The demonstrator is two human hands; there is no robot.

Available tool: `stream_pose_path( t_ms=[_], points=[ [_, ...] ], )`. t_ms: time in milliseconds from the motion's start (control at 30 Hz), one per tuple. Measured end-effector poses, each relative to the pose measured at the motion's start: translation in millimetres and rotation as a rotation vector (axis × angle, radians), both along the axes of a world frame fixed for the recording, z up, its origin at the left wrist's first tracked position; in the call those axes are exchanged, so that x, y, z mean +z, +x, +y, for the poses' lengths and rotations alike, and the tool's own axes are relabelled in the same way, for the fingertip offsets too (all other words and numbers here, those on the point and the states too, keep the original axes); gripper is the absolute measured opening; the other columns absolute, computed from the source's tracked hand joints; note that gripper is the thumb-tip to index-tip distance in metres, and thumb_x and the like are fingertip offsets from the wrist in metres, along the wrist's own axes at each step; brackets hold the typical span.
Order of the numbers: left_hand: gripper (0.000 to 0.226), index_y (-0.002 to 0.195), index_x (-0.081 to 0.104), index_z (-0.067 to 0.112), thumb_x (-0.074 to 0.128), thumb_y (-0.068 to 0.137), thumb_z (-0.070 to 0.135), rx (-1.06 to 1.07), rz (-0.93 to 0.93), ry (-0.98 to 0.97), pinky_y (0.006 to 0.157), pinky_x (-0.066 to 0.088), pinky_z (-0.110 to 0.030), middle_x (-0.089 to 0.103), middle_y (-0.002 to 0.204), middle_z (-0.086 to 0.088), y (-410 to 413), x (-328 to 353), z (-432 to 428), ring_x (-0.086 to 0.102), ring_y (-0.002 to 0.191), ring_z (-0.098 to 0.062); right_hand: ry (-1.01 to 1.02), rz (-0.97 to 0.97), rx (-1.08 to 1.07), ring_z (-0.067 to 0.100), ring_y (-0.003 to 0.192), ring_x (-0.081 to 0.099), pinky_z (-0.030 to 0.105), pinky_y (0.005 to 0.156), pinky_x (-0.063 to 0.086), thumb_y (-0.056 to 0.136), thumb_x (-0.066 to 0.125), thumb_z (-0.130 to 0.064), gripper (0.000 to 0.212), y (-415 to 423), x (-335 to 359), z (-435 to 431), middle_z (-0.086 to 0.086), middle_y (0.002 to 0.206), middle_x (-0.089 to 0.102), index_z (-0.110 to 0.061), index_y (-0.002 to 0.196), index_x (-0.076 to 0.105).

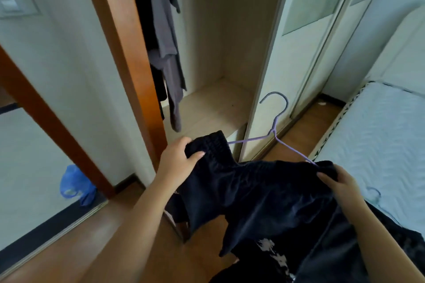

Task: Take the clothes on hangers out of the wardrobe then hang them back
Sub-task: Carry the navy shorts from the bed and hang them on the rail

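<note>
I hold a pair of black shorts with an elastic waistband in front of the open wardrobe. My left hand grips the waistband's left end. My right hand grips its right end, where the arm of a purple wire hanger runs into the fabric. The hanger's hook points up, free in the air. Inside the wardrobe on the left hang a grey garment and a black garment; their hangers are out of view.
A sliding wardrobe door with a frosted panel stands right of the opening. A bed with a light blue cover lies at the right, with another hanger on it. A wooden door frame and a blue plastic bag are at the left.
</note>
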State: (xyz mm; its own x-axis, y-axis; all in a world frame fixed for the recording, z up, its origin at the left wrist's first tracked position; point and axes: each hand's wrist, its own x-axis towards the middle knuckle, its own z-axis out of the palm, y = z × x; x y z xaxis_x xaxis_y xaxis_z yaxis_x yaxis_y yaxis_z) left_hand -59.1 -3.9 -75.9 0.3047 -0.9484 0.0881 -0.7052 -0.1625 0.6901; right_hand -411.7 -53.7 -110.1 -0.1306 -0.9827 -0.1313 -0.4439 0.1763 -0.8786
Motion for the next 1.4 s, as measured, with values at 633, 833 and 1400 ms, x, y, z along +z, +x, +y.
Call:
stream_pose_path(
  t_ms=[633,833,1400],
  points=[
    [0.02,0.108,0.053,0.015,0.056,0.088,0.019,-0.086,-0.865,-1.189,0.104,0.035,-0.042,0.062,0.12,-0.015,47.8,174.9,-84.6,0.04,0.125,-0.028,0.141,-0.413,0.018,0.031,0.063,0.07,0.039,0.065,0.059,0.084,0.062,-0.014,0.018,172.1,113.5,-82.0,0.019,0.076,0.072,0.001,0.095,0.064],
    [0.025,0.112,0.061,0.019,0.056,0.088,0.02,0.267,-0.826,-1.287,0.108,0.027,-0.049,0.055,0.13,-0.018,70.3,220.4,-94.2,0.033,0.129,-0.033,-0.027,-0.602,0.037,0.022,0.063,0.066,0.029,0.051,0.053,0.089,0.056,-0.015,0.009,227.9,171.1,-118.0,0.011,0.076,0.068,-0.007,0.091,0.059],
    [0.058,0.139,0.03,0.014,0.057,0.087,0.015,0.959,-0.686,-1.126,0.109,0.024,-0.03,0.034,0.143,-0.023,56.8,243.2,-120.0,0.029,0.128,-0.03,-0.156,-0.823,0.404,0.021,0.074,0.065,0.034,0.063,0.051,0.09,0.054,-0.024,0.01,282.8,233.6,-267.4,0.006,0.085,0.065,-0.015,0.091,0.06]
  ],
)
